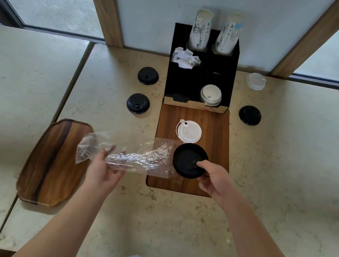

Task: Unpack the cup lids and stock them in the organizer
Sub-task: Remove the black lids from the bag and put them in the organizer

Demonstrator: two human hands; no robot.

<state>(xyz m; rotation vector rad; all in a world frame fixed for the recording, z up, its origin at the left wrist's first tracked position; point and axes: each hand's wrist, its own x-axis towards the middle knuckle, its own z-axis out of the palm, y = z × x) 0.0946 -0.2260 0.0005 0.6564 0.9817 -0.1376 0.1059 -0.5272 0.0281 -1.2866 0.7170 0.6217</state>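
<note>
Right hand (214,178): closed on a stack of black lids (189,160), held over the wooden board (217,131). Left hand (104,167): closed on a crumpled clear plastic bag (129,153). One white lid (189,131) is laid on the board, beyond the black stack. Black organizer (231,76): white lids (210,95) are stocked in its front right compartment. Loose black lids (138,103) are scattered on the counter (170,228) either side
</note>
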